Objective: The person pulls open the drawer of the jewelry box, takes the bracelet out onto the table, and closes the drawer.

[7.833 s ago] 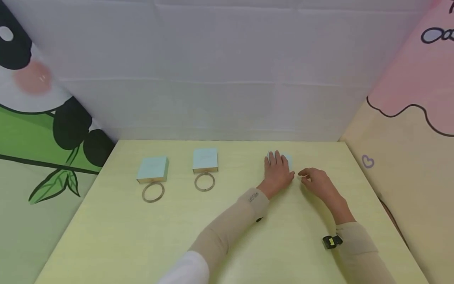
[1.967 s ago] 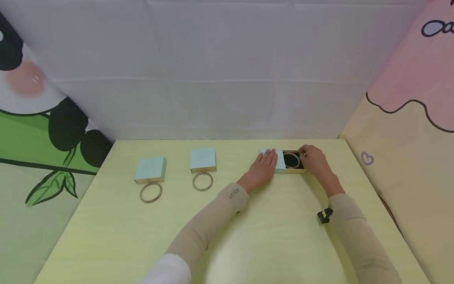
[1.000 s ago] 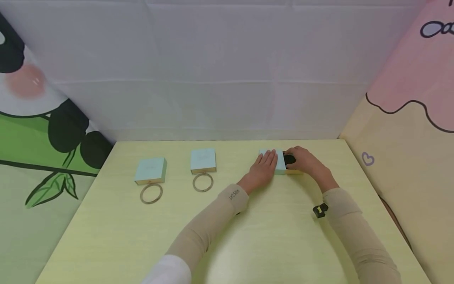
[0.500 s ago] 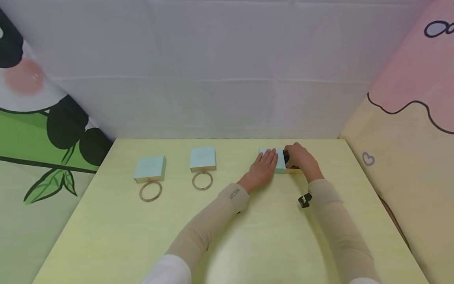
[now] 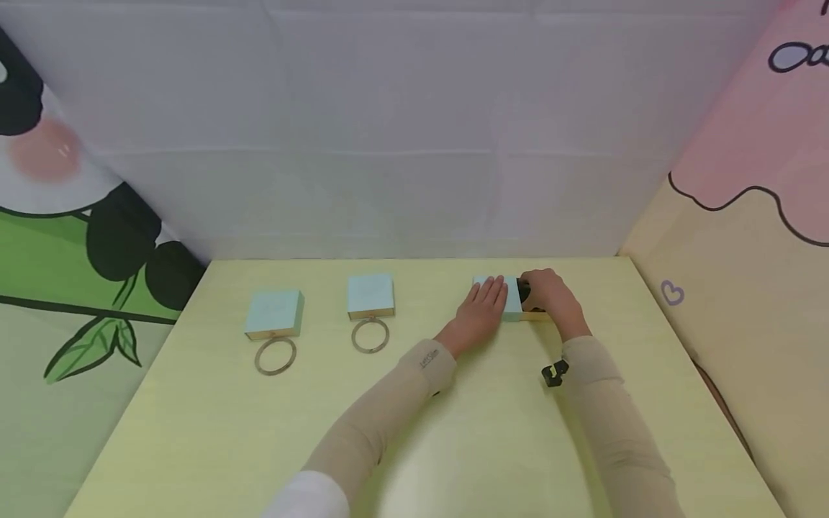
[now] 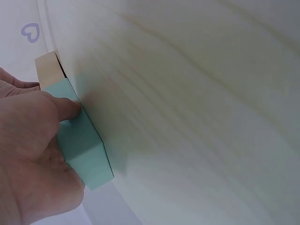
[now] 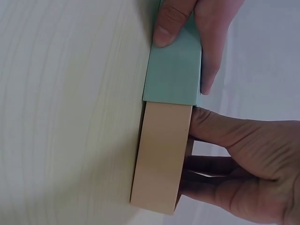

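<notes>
A pale blue drawer box (image 5: 512, 302) lies at the back right of the table, its tan tray (image 7: 161, 154) partly slid out to the right. My left hand (image 5: 475, 320) rests over the box's blue sleeve (image 6: 79, 145), fingers across the top and thumb against the front side. My right hand (image 5: 557, 302) is at the tray, thumb near the sleeve's edge and fingertips reaching down inside. A strip of black lining (image 5: 522, 289) shows beside it. The inside of the tray is mostly hidden, so I cannot tell what these fingers hold.
To the left stand two more pale blue boxes, one at far left (image 5: 273, 313) and one nearer the middle (image 5: 370, 293). A bangle (image 5: 272, 373) lies before the first, another bangle (image 5: 370, 351) before the second. A grey-white wall (image 5: 414, 180) rises behind the table.
Earlier the box was shut under my left hand; then its tray slid out, showing a bangle inside. My right hand has since moved left over the tray, hiding the bangle.
</notes>
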`<state>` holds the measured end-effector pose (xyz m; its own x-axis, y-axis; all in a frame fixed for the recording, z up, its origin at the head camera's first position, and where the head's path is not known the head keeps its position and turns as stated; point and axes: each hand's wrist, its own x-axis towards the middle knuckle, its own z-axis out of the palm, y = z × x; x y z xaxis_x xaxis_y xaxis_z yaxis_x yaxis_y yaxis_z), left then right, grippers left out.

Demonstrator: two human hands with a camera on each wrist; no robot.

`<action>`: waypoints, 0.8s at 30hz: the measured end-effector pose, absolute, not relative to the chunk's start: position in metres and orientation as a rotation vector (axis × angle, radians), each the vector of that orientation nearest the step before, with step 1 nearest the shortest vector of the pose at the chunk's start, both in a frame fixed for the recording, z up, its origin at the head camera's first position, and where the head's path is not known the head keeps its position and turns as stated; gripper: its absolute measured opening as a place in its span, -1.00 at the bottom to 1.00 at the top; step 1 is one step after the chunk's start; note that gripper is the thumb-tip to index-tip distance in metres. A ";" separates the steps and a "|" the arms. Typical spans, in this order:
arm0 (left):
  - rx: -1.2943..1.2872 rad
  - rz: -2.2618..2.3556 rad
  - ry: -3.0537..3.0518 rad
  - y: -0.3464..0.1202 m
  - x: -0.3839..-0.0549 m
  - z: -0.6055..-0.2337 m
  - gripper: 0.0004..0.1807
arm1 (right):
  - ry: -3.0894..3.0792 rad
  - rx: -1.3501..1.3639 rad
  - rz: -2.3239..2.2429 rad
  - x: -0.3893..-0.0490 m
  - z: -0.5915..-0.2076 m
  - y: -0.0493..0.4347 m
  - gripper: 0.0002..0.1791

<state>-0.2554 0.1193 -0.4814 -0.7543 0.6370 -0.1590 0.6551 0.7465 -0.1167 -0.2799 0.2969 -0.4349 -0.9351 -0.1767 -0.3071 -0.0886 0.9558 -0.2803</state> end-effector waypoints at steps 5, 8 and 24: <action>1.063 -0.277 2.829 0.121 -0.255 -0.480 -0.41 | 2.783 -0.185 -0.399 -0.277 -0.433 0.300 -0.32; 1.062 -0.299 2.827 0.120 -0.257 -0.479 -0.41 | 2.795 -0.183 -0.404 -0.277 -0.432 0.299 -0.31; 1.033 -0.209 2.844 0.123 -0.260 -0.479 -0.42 | 2.888 -0.169 -0.529 -0.267 -0.433 0.304 -0.30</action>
